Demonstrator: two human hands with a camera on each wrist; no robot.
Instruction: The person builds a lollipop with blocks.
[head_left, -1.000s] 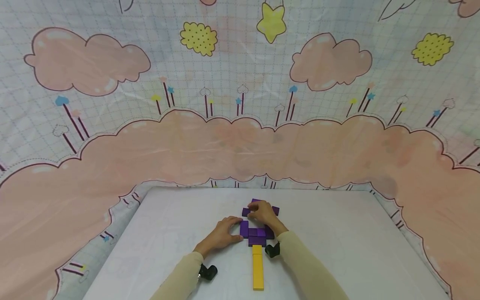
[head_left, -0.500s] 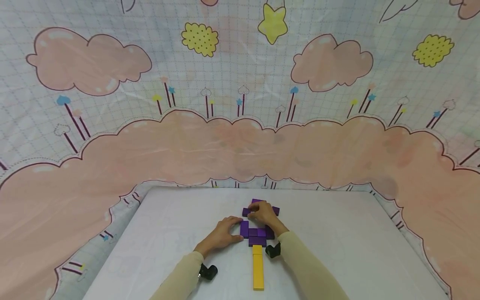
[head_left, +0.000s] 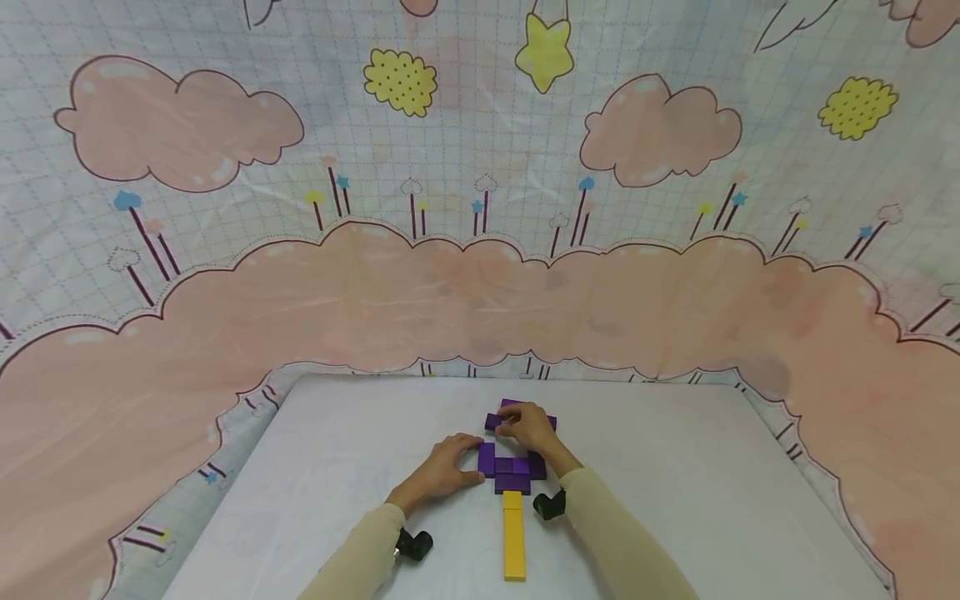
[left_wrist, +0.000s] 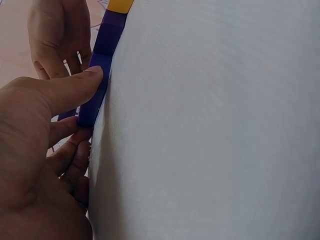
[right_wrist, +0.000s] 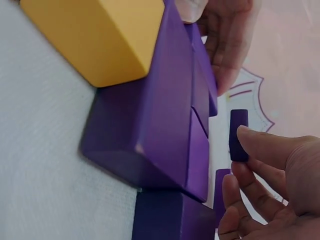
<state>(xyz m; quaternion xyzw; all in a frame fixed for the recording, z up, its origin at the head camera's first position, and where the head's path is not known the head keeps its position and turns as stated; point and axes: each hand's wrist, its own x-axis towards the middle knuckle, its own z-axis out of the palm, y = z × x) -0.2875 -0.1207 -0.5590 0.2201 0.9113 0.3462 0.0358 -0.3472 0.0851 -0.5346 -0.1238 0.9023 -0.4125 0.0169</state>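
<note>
My left hand (head_left: 438, 473) grips an upright purple block (head_left: 486, 460) by its two ends, thumb at the near end and fingers at the far end. In the left wrist view the thumb of that hand (left_wrist: 30, 130) lies against the purple block (left_wrist: 90, 105). My right hand (head_left: 531, 429) pinches a small purple block (head_left: 492, 422) between thumb and fingers; the right wrist view shows this block (right_wrist: 239, 135) in the hand (right_wrist: 285, 175). Joined purple blocks (head_left: 512, 482) lie between the two hands, with a yellow column (head_left: 514, 546) touching their near side.
Another purple block (head_left: 513, 403) lies beyond my right hand, and one more (head_left: 552, 422) shows to its right, partly hidden. All rest on a white table (head_left: 337, 425). A patterned cloth (head_left: 450, 292) hangs behind it.
</note>
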